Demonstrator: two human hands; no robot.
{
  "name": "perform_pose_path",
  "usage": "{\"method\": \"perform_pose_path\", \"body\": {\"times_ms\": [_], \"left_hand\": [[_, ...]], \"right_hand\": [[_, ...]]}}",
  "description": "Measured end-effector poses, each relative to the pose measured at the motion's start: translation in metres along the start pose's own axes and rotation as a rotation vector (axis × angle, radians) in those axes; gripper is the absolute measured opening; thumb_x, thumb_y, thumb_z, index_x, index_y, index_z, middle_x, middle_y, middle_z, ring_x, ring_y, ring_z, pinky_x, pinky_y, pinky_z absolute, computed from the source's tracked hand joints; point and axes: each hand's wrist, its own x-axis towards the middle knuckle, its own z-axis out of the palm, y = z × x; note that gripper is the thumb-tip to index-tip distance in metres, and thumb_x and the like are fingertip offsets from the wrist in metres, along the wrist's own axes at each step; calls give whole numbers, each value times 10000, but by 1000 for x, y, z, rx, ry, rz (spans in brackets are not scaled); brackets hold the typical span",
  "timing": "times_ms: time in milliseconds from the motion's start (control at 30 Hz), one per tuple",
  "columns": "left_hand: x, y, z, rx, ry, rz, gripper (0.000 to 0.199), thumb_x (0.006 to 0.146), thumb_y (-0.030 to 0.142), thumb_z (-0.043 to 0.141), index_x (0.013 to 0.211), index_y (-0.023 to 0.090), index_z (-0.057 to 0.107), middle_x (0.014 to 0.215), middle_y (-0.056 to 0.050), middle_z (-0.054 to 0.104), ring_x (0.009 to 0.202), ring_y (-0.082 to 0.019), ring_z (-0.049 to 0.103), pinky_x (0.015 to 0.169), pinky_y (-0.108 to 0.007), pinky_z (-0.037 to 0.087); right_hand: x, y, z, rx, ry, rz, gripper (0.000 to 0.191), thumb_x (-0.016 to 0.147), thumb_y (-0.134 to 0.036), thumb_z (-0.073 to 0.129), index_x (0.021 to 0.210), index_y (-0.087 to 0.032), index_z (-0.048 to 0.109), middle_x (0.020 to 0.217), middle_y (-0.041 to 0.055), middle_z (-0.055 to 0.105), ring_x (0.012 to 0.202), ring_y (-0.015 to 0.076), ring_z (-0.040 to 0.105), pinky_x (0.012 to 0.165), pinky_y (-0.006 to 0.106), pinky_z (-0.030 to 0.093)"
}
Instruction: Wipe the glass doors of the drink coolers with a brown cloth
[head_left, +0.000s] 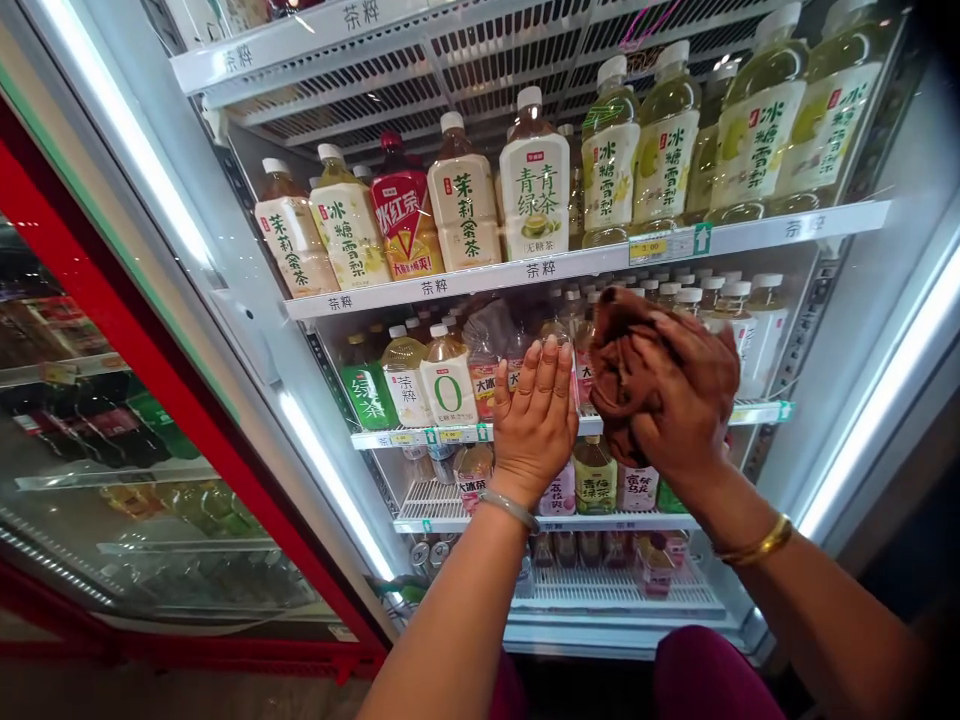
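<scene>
My left hand [533,418], with a pale bangle at the wrist, is raised before the second shelf, fingers stretched out and nothing held. A crumpled brown cloth [624,365] is bunched in my right hand [684,385], which has a gold bangle below it. Behind both hands, bottles stand in rows on the white second shelf [517,432]. A bottle with a green zero [448,392] is left of my left hand. Whether my left fingers touch the bottles behind them I cannot tell. The cloth hides part of the bottles behind it.
Large tea bottles [535,185] line the upper shelf [480,275]. Lower racks [615,590] hold more bottles and cans. At the left stands a red-framed glass door [187,380]. Bright light strips [330,470] run up the cooler's sides. My knee [712,675] is at the bottom.
</scene>
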Motion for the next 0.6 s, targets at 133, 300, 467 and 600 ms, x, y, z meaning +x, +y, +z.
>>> {"method": "perform_pose_path", "body": {"times_ms": [133,300,467,600], "left_hand": [[-2,-2,-1,-47,-28,6,637,1023,267,424,1619,72,314,1653,-144,407,1632,-217,96,1356,-507,35],[-4,-3,2,-88,-5,8,691,990,220,475,1633,75,267,1650,-157,406,1627,-229,99,1354,-525,46],[-2,-1,1,-61,-39,-21,737,1002,220,488,1663,121,178,1666,-128,381,1626,-213,125,1352,-512,19],[-3,-3,-2,-76,-78,-3,729,990,190,449,1661,100,178,1687,-135,330,1628,-230,121,1352,-525,35]], "right_hand": [[-11,-10,4,39,-75,-164,624,898,-285,584,1510,-199,495,1458,138,629,1449,326,500,1255,581,330],[13,2,-3,15,-147,-300,518,952,-192,547,1468,-220,523,1432,97,664,1434,257,529,1277,532,320],[-9,2,-3,-15,-32,-81,513,928,-210,540,1440,-217,564,1423,133,652,1456,316,499,1244,572,350],[-19,-9,0,48,-151,-285,478,952,-272,543,1413,-146,571,1372,149,685,1434,294,521,1265,551,331]]}}
